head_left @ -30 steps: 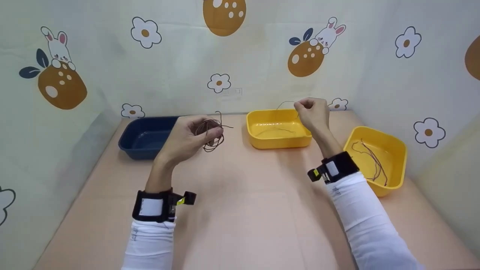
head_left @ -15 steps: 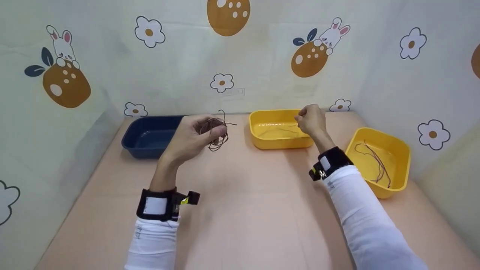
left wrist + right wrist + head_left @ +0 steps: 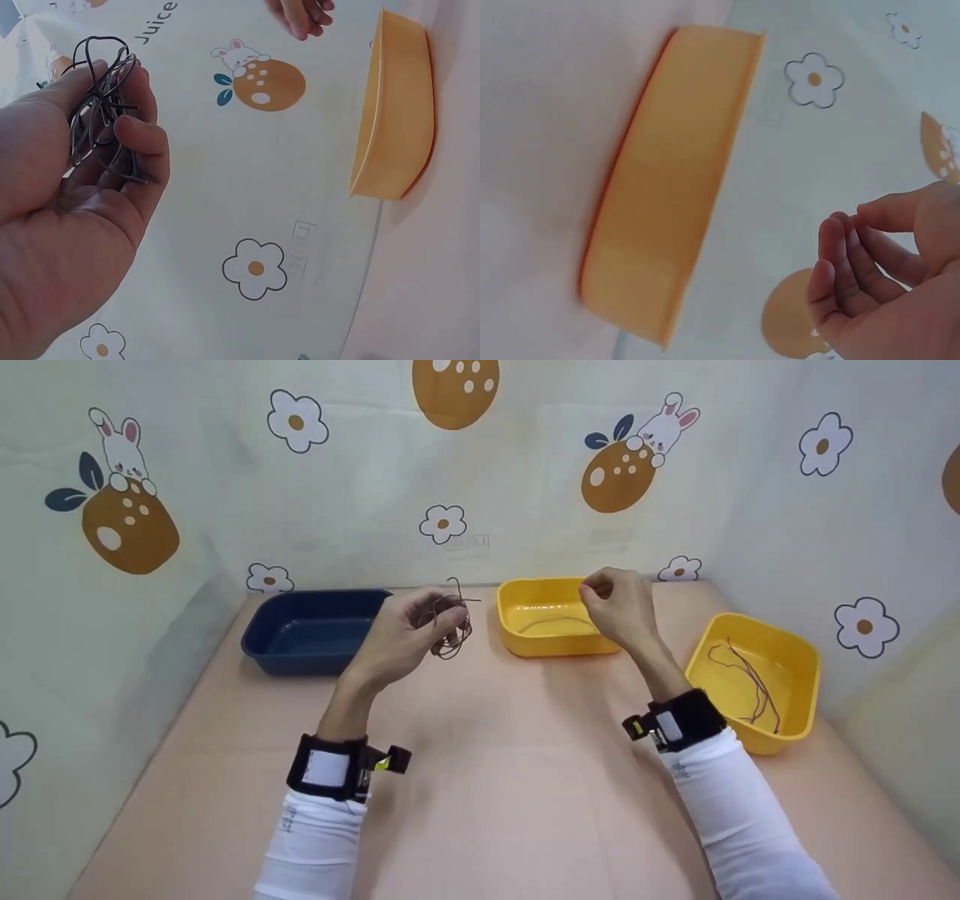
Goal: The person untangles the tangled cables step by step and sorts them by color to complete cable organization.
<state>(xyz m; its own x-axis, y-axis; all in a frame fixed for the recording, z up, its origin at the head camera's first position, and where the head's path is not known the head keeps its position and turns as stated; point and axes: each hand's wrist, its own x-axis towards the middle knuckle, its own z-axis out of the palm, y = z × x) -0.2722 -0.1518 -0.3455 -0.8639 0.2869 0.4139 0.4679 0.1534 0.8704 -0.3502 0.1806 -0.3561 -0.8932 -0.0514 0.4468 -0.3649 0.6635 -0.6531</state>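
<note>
My left hand [image 3: 397, 637] holds a tangled bundle of thin dark wires [image 3: 97, 101] between its thumb and curled fingers. Loose wire ends stick out above and beside the thumb in the head view. Over the right end of the back yellow bin [image 3: 540, 645] hovers my right hand [image 3: 626, 607], its fingers loosely bent. The right wrist view shows the thumb and fingertips [image 3: 829, 240] close together, with no wire visible between them. A thin wire [image 3: 555, 619] lies inside that bin, partly hidden by its front wall.
To the right, a second yellow bin [image 3: 801, 682] contains several reddish-dark wires [image 3: 761, 686]. A dark blue bin [image 3: 281, 664] stands at the back left, partly behind the left hand. The printed cloth wall [image 3: 360, 510] rises directly behind the bins.
The right hand has lowered from above the back yellow bin, and the wire that hung from its fingers now lies inside. The left hand has shifted slightly right with the bundle.
</note>
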